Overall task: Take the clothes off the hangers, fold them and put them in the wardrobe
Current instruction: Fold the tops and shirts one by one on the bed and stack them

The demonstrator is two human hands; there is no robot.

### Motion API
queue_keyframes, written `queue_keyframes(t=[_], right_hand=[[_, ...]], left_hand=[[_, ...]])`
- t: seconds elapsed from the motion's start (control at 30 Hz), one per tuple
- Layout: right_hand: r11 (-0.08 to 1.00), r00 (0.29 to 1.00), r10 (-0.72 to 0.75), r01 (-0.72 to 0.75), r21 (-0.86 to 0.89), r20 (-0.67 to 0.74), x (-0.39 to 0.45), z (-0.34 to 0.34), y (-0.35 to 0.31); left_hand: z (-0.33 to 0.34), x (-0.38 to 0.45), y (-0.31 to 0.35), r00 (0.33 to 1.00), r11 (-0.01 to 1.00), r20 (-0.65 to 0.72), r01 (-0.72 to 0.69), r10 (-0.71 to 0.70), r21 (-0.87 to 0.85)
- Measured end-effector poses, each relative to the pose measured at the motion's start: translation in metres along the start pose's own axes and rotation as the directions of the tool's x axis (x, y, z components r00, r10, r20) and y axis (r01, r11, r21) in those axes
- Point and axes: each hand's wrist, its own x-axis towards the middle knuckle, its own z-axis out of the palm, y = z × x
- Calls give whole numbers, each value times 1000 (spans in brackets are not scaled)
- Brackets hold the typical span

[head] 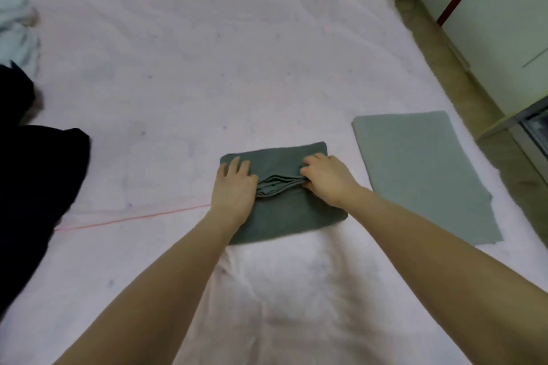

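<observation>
On bed (178, 53): left hand (232, 187) flat, pressing shirt (284, 216); right hand (324, 179) pinching bunched edges. Risk: layers slipping apart, fold springing open if released unevenly.

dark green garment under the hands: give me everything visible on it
The dark green garment is soft, matte cloth, folded into a compact rectangle lying flat on the pink sheet. A bunch of layered edges is gathered across its middle. The left hand rests on its left side, fingers fairly straight; the right hand pinches the gathered layers. It lies apart from the lighter grey-green folded piece to its right.
</observation>
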Motion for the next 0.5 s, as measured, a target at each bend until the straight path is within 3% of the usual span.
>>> queue_keyframes(t=[0.13, 0.3, 0.4, 0.5], right_hand=[[995, 981, -95, 92, 22, 168, 65, 9, 24], [982, 903, -170, 122, 145, 395, 116, 23, 44], [964, 885, -154, 37, 264, 440, 126, 20, 51], [959, 847, -129, -27, 283, 516, 126, 16, 54]], left_hand=[[7, 57, -20, 975, 999, 221, 34, -25, -37], [17, 103, -33, 912, 996, 400, -80, 91, -46], [11, 114, -37, 902, 991, 419, -60, 104, -116], [9, 113, -32, 917, 993, 384, -87, 110, -75]])
